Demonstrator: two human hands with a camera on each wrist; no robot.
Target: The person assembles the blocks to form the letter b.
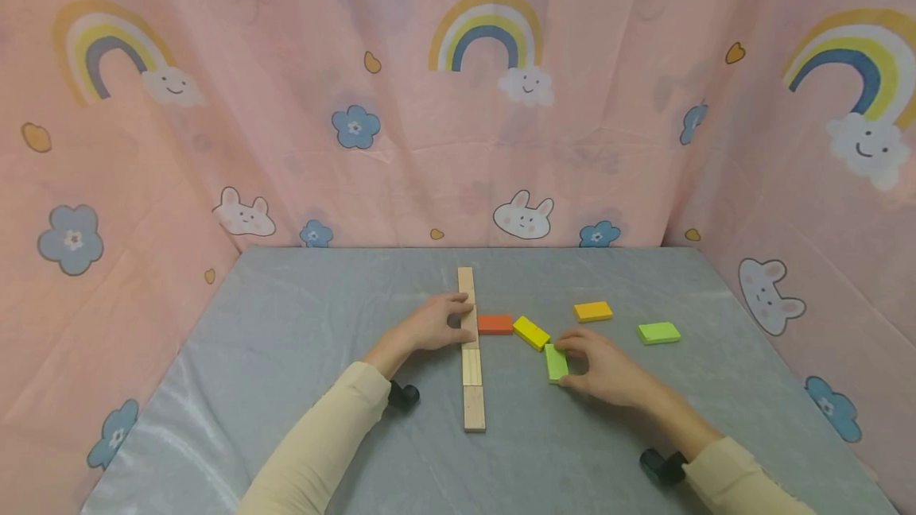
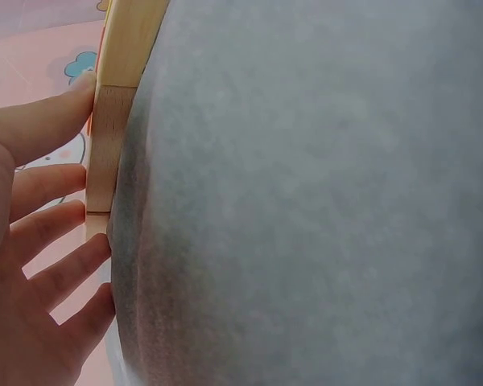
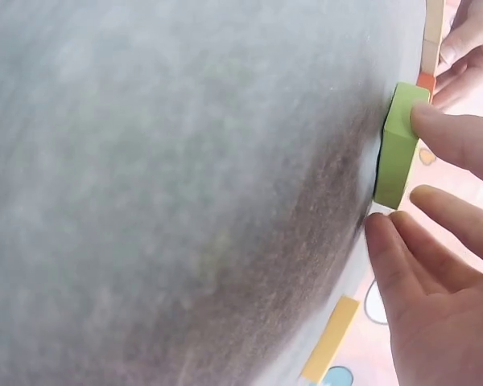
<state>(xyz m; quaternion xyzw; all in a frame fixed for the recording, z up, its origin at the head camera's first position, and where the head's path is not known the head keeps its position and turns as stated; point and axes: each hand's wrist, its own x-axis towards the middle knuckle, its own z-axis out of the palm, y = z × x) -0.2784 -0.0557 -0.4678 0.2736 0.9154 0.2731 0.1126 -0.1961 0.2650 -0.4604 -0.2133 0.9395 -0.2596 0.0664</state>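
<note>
A straight row of plain wooden blocks (image 1: 472, 368) lies on the grey cloth, running away from me. My left hand (image 1: 434, 323) rests against its left side, thumb and fingertips touching the wood, fingers loosely extended. From the row's right side an orange-red block (image 1: 495, 325) sticks out, followed by a slanted yellow block (image 1: 531, 333). A light green block (image 1: 556, 364) lies at the yellow one's near end. My right hand (image 1: 604, 368) pinches this green block by its ends, thumb at the near end and index finger at the far end. The right wrist view shows the green block (image 3: 397, 153) flat on the cloth.
Farther back on the right lie an orange-yellow block (image 1: 592, 311) and another light green block (image 1: 658, 333). The grey cloth-covered table (image 1: 322, 284) ends at a pink patterned curtain (image 1: 401, 181), which also hangs along both sides.
</note>
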